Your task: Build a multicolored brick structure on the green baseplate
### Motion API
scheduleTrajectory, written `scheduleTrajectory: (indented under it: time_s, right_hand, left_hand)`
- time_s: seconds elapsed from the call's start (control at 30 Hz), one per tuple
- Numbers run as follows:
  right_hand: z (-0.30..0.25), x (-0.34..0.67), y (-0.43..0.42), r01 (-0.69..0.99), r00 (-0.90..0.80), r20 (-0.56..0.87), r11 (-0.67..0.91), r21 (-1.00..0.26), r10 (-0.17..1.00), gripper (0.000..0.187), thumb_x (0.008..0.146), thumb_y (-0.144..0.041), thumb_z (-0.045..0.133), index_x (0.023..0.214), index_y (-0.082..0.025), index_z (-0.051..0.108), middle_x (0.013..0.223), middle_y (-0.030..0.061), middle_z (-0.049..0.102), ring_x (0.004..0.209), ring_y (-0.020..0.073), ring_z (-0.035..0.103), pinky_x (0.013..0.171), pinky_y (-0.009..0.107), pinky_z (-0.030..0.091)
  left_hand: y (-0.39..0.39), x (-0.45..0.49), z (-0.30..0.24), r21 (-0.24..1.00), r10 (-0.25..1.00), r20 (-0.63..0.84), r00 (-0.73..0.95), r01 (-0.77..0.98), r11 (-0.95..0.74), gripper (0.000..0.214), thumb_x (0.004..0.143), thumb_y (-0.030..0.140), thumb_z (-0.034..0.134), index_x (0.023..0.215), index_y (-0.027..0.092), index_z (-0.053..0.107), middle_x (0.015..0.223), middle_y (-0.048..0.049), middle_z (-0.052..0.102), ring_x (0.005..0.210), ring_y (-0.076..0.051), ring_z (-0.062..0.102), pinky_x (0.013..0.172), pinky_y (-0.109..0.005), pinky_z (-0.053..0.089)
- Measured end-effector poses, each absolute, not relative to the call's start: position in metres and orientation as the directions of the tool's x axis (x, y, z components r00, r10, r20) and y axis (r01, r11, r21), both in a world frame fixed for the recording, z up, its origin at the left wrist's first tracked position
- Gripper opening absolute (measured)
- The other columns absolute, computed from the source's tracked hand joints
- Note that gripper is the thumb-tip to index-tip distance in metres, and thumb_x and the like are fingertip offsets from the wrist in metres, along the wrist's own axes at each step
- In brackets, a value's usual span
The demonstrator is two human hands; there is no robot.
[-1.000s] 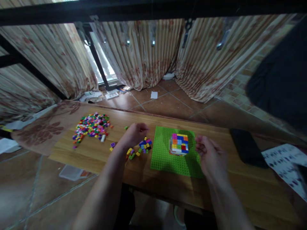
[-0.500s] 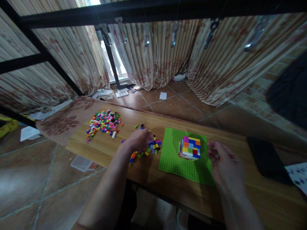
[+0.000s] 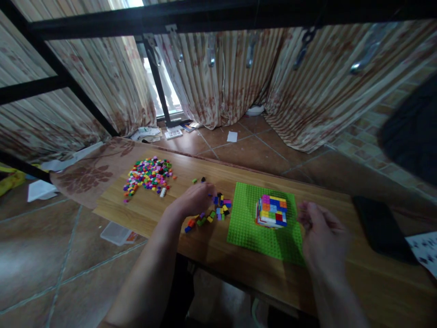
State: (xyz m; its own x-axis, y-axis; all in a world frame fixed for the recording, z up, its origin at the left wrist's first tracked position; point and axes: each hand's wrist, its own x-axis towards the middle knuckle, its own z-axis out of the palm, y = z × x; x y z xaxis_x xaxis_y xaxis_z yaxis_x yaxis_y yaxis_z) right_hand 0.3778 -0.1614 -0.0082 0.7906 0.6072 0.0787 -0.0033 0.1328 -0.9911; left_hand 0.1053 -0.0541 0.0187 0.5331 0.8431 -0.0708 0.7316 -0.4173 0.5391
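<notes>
A green baseplate [image 3: 249, 232] lies on the wooden table [image 3: 225, 255], with a block of many-coloured bricks [image 3: 272, 211] built on it. My left hand [image 3: 194, 199] rests over a small scatter of loose bricks [image 3: 218, 207] left of the plate, fingers curled down among them; what they hold is hidden. My right hand [image 3: 319, 232] hovers at the plate's right edge, fingers loosely curled, with nothing visible in it.
A larger heap of coloured bricks [image 3: 148, 175] lies at the table's far left beside a patterned cloth [image 3: 85, 175]. A dark phone [image 3: 378, 230] and a printed sheet [image 3: 425, 250] lie at the right. Curtains, a metal frame and tiled floor are behind.
The view has shifted left and up since a second ago. My left hand has settled lower onto the small scatter of bricks. My right hand stays beside the plate.
</notes>
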Motion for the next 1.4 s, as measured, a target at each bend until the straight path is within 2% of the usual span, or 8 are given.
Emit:
scheduleTrajectory:
  time_s: [0.1, 0.2, 0.33, 0.7, 0.87, 1.03, 1.17, 1.4]
  right_hand:
    - [0.004, 0.360, -0.174, 0.361, 0.741, 0.385, 0.157, -0.919, 0.550, 0.017, 0.084, -0.038, 0.066, 0.085, -0.022, 0.073, 0.084, 0.0038, 0.070, 0.073, 0.0173, 0.063, 0.074, 0.036, 0.051]
    - [0.009, 0.336, -0.189, 0.506, 0.473, 0.501, 0.242, -0.828, 0.725, 0.010, 0.082, -0.031, 0.069, 0.089, -0.027, 0.073, 0.086, 0.0035, 0.071, 0.080, 0.0201, 0.065, 0.077, 0.037, 0.052]
    - [0.005, 0.315, -0.195, 0.381, 0.371, 0.386, 0.241, -0.893, 0.845, 0.024, 0.079, -0.031, 0.072, 0.102, -0.027, 0.072, 0.084, 0.0010, 0.071, 0.074, 0.0169, 0.063, 0.069, 0.031, 0.051]
    - [0.009, 0.320, -0.184, -0.030, 0.421, 0.087, 0.109, -0.994, 0.903, 0.013, 0.078, -0.036, 0.072, 0.083, -0.023, 0.072, 0.064, -0.0036, 0.060, 0.059, 0.0108, 0.052, 0.057, 0.024, 0.043]
    - [0.005, 0.332, -0.182, -0.061, 0.398, 0.047, 0.077, -0.995, 0.916, 0.013, 0.075, -0.035, 0.075, 0.078, -0.023, 0.073, 0.059, -0.0041, 0.060, 0.054, 0.0102, 0.050, 0.054, 0.023, 0.042]
    - [0.001, 0.365, -0.183, 0.140, 0.501, 0.140, 0.080, -0.987, 0.854, 0.016, 0.074, -0.037, 0.076, 0.084, -0.025, 0.076, 0.069, -0.0013, 0.069, 0.062, 0.0136, 0.059, 0.062, 0.028, 0.049]
    - [-0.003, 0.387, -0.186, 0.341, 0.529, 0.220, 0.033, -0.940, 0.819, 0.019, 0.079, -0.038, 0.070, 0.092, -0.026, 0.076, 0.090, 0.0027, 0.073, 0.082, 0.0185, 0.066, 0.078, 0.034, 0.052]
    - [-0.006, 0.386, -0.184, 0.491, 0.389, 0.295, 0.074, -0.868, 0.873, 0.019, 0.087, -0.035, 0.061, 0.097, -0.027, 0.076, 0.096, 0.0038, 0.071, 0.089, 0.0186, 0.065, 0.079, 0.034, 0.052]
  left_hand:
    - [-0.059, 0.112, 0.028, 0.698, 0.822, -0.019, 0.569, 0.597, -0.396, 0.010, 0.081, 0.020, 0.058, 0.087, 0.018, 0.066, 0.074, -0.0013, 0.066, 0.064, -0.012, 0.057, 0.062, -0.021, 0.043]
    - [-0.077, 0.132, 0.039, 0.859, 0.752, 0.051, 0.657, 0.355, -0.368, 0.014, 0.088, 0.026, 0.055, 0.094, 0.017, 0.063, 0.079, -0.0020, 0.067, 0.067, -0.012, 0.060, 0.064, -0.022, 0.047]
    - [-0.103, 0.161, 0.046, 0.872, 0.673, 0.256, 0.694, 0.135, -0.471, 0.012, 0.087, 0.021, 0.057, 0.095, 0.016, 0.065, 0.088, -0.0044, 0.069, 0.079, -0.013, 0.063, 0.076, -0.025, 0.050]
    - [-0.113, 0.181, 0.031, 0.726, 0.648, 0.470, 0.599, 0.155, -0.670, 0.009, 0.088, 0.017, 0.056, 0.092, 0.018, 0.065, 0.090, -0.0033, 0.072, 0.082, -0.011, 0.068, 0.075, -0.022, 0.053]
    - [-0.114, 0.183, 0.031, 0.713, 0.657, 0.402, 0.638, 0.232, -0.662, 0.012, 0.083, 0.014, 0.057, 0.090, 0.019, 0.065, 0.086, -0.0017, 0.072, 0.078, -0.012, 0.067, 0.074, -0.023, 0.052]
    - [-0.098, 0.167, 0.033, 0.730, 0.697, 0.305, 0.649, 0.311, -0.609, 0.011, 0.080, 0.013, 0.055, 0.084, 0.019, 0.063, 0.079, -0.0005, 0.068, 0.071, -0.011, 0.063, 0.071, -0.022, 0.048]
    - [-0.077, 0.144, 0.030, 0.648, 0.731, 0.164, 0.662, 0.487, -0.586, 0.009, 0.078, 0.014, 0.055, 0.081, 0.019, 0.063, 0.075, -0.0011, 0.065, 0.068, -0.012, 0.059, 0.067, -0.023, 0.044]
    - [-0.061, 0.118, 0.027, 0.457, 0.835, -0.098, 0.541, 0.770, -0.445, 0.011, 0.077, 0.021, 0.054, 0.076, 0.019, 0.065, 0.069, -0.0011, 0.064, 0.061, -0.013, 0.055, 0.055, -0.022, 0.035]
